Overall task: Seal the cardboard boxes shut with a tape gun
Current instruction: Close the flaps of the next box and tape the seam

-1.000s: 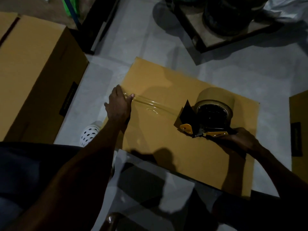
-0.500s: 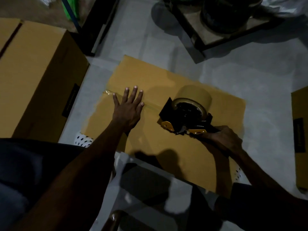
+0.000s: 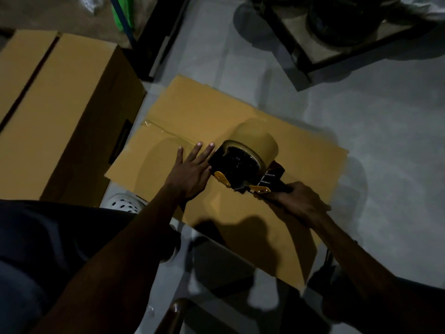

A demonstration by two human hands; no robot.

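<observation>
The left hand [image 3: 190, 169] is lying flat with fingers spread, pressing the tape strip [image 3: 168, 135] onto the cardboard box [image 3: 301, 153]. Just right of it, the right hand [image 3: 298, 203] is gripping the tape gun [image 3: 245, 162]. Bare cardboard is running beyond the gun to the far edge; a taller box [image 3: 60, 104] is standing left.

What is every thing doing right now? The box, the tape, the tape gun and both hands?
Cardboard box: flaps closed, taped only partway along the seam.
Tape strip: stuck down from the box's left edge.
Tape gun: on the box top, roll loaded.
Left hand: flat, fingers straight, pressing the tape.
Right hand: grips the gun's handle.
Second box: closed, seam untaped.
</observation>
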